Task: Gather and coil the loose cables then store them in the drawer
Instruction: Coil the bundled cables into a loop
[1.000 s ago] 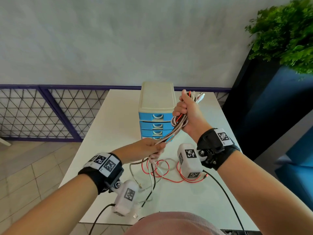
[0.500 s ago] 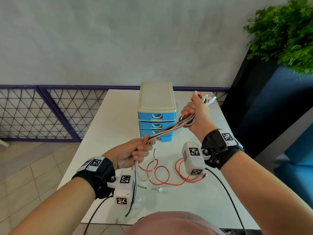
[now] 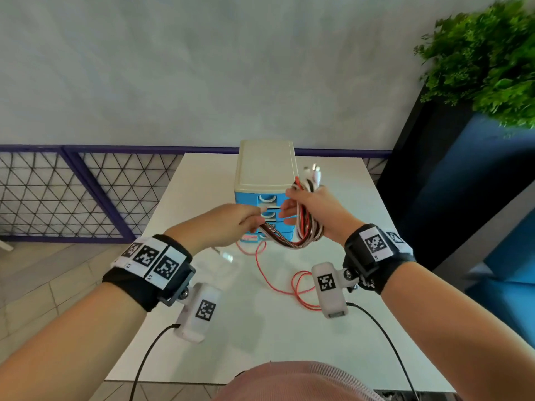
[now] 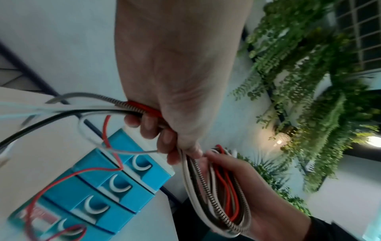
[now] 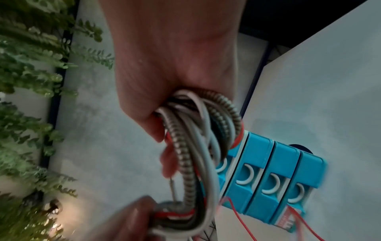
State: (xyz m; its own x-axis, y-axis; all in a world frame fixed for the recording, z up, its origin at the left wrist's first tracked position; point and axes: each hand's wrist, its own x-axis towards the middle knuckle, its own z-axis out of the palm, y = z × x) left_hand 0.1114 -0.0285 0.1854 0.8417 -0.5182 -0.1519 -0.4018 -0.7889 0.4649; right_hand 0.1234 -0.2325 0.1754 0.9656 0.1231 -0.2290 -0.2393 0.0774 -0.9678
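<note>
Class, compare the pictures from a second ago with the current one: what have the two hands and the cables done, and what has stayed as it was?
The left hand has swung up from low over the table to meet the right hand, laying another loop onto the cable bundle. Less red cable trails on the table. Both hands still grip the cables; the drawer unit stays shut.

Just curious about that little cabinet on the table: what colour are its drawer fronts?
Bright blue drawer fronts with white crescent handles; clearest in the left wrist view.
</note>
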